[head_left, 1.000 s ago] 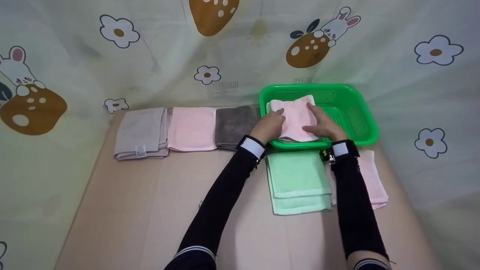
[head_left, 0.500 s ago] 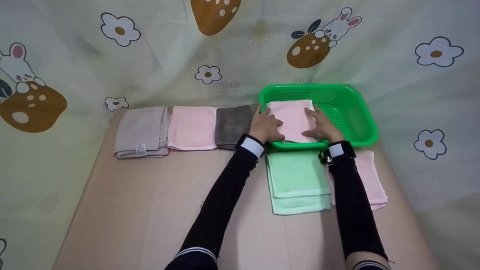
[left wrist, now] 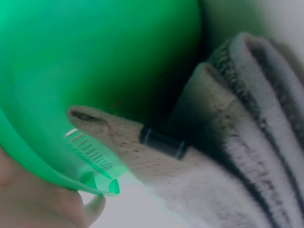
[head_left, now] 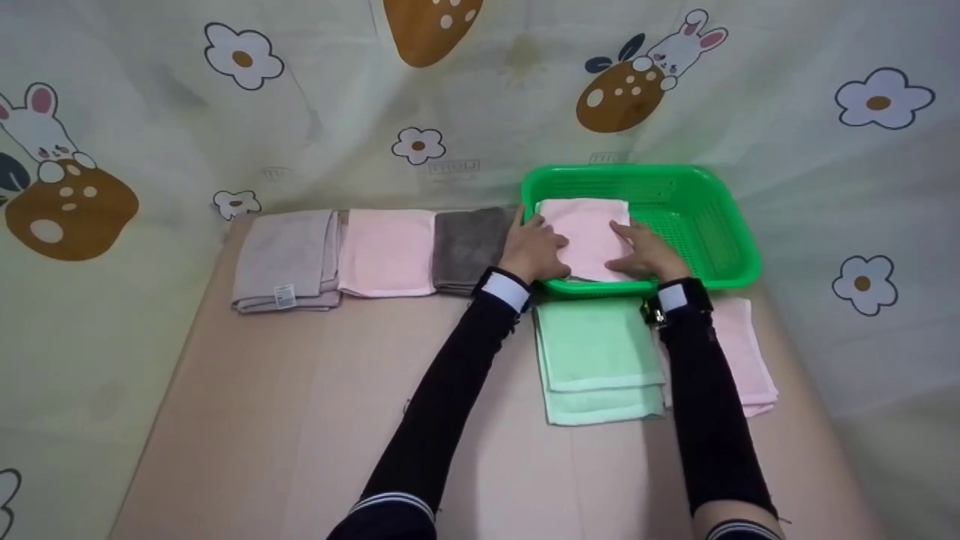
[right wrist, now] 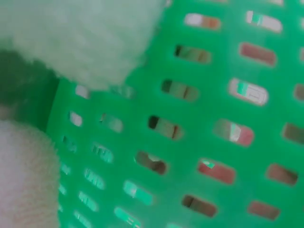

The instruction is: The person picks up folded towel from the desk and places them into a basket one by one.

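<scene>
A folded pink towel (head_left: 586, 231) lies flat in the left part of the green plastic basket (head_left: 701, 225). My left hand (head_left: 531, 251) is at the basket's left rim, fingers spread, thumb side against the towel's left edge. Across from it, my right hand (head_left: 651, 253) touches the towel's right edge with fingers and thumb extended. Part of the left hand (left wrist: 40, 194) also shows beside the rim in the left wrist view. Blurred cloth and the basket's slotted wall (right wrist: 190, 142) fill the right wrist view. What lies beneath the pink towel is mostly hidden.
Left of the basket stand a dark grey towel (head_left: 471, 247), another pink towel (head_left: 388, 251) and a light grey towel (head_left: 285, 259) in a row. In front are a green towel (head_left: 600, 345) and a pink one (head_left: 739, 349), partly under the right forearm. A patterned curtain (head_left: 337, 90) hangs behind.
The pink towel in the basket, rumpled with a raised corner earlier, now lies flat. My left hand has shifted from its edge to the rim with fingers spread; the right hand has barely moved.
</scene>
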Motion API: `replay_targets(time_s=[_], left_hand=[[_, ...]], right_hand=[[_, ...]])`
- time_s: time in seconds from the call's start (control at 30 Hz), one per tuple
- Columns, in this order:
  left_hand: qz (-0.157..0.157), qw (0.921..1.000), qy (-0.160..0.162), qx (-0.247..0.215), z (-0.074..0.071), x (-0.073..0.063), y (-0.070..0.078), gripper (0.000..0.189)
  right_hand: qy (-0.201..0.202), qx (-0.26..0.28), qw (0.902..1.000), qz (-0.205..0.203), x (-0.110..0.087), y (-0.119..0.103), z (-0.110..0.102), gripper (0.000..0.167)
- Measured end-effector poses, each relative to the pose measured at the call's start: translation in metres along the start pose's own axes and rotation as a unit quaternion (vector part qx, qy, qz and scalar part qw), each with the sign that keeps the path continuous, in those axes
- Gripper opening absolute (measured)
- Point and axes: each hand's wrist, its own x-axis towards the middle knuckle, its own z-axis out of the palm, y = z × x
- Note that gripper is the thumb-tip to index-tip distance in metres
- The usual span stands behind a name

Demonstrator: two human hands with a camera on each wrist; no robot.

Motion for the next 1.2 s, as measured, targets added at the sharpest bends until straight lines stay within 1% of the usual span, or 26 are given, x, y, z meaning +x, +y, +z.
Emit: replay_targets(time_s=[0.1, 0.13, 0.2, 0.23, 0.3, 0.37, 0.43, 0.5, 0.57, 0.63, 0.67, 0.73, 0.8, 0.87, 0.97, 1.1, 1.2], left_hand=[[0.018, 0.9976, 0.036, -0.057, 0.004, -0.001, -0.007, 0.053], [0.024, 0.9954, 0.047, -0.08, 0.004, -0.002, -0.01, 0.052], [0.035, 0.9911, 0.064, -0.111, 0.004, -0.006, -0.015, 0.052], [0.039, 0.989, 0.072, -0.123, 0.003, -0.009, -0.018, 0.053], [0.044, 0.9872, 0.092, -0.122, 0.0, -0.018, -0.025, 0.054], [0.042, 0.9857, 0.12, -0.11, -0.003, -0.032, -0.033, 0.055], [0.03, 0.9826, 0.154, -0.1, -0.003, -0.051, -0.044, 0.055], [0.007, 0.9788, 0.181, -0.095, 0.002, -0.073, -0.058, 0.054], [-0.021, 0.976, 0.192, -0.101, 0.011, -0.093, -0.073, 0.055], [-0.046, 0.9759, 0.187, -0.102, 0.022, -0.108, -0.089, 0.053], [-0.056, 0.9757, 0.185, -0.103, 0.028, -0.113, -0.096, 0.05], [-0.069, 0.9759, 0.18, -0.103, 0.039, -0.119, -0.106, 0.045], [-0.074, 0.9754, 0.179, -0.105, 0.048, -0.12, -0.112, 0.041], [-0.071, 0.9748, 0.179, -0.113, 0.055, -0.119, -0.115, 0.042], [-0.063, 0.9781, 0.16, -0.117, 0.061, -0.117, -0.117, 0.049], [-0.056, 0.9838, 0.13, -0.111, 0.065, -0.119, -0.116, 0.058], [-0.049, 0.9853, 0.12, -0.111, 0.065, -0.119, -0.115, 0.062]], right_hand=[[0.031, -0.034, 0.9989, -0.007, -0.001, -0.001, -0.002, 0.083], [0.044, -0.043, 0.9981, -0.008, -0.003, -0.002, -0.003, 0.082], [0.07, -0.054, 0.996, -0.01, -0.007, -0.004, -0.004, 0.077], [0.085, -0.052, 0.9949, -0.014, -0.009, -0.005, -0.004, 0.074], [0.119, -0.033, 0.9919, -0.03, -0.016, -0.009, -0.003, 0.066], [0.152, -0.008, 0.9864, -0.061, -0.022, -0.013, 0.001, 0.059], [0.178, 0.025, 0.9789, -0.097, -0.03, -0.018, 0.006, 0.051], [0.188, 0.055, 0.9709, -0.137, -0.037, -0.023, 0.013, 0.044], [0.189, 0.077, 0.9645, -0.167, -0.044, -0.028, 0.02, 0.036], [0.185, 0.088, 0.9606, -0.188, -0.049, -0.033, 0.027, 0.028], [0.184, 0.089, 0.9596, -0.193, -0.051, -0.034, 0.03, 0.024], [0.186, 0.086, 0.9593, -0.195, -0.053, -0.036, 0.036, 0.018], [0.195, 0.081, 0.958, -0.194, -0.054, -0.035, 0.041, 0.013], [0.21, 0.074, 0.9563, -0.189, -0.054, -0.034, 0.045, 0.01], [0.227, 0.06, 0.9539, -0.187, -0.052, -0.034, 0.048, 0.011], [0.218, 0.043, 0.9579, -0.183, -0.051, -0.035, 0.05, 0.014], [0.217, 0.036, 0.9596, -0.175, -0.052, -0.035, 0.049, 0.015]])
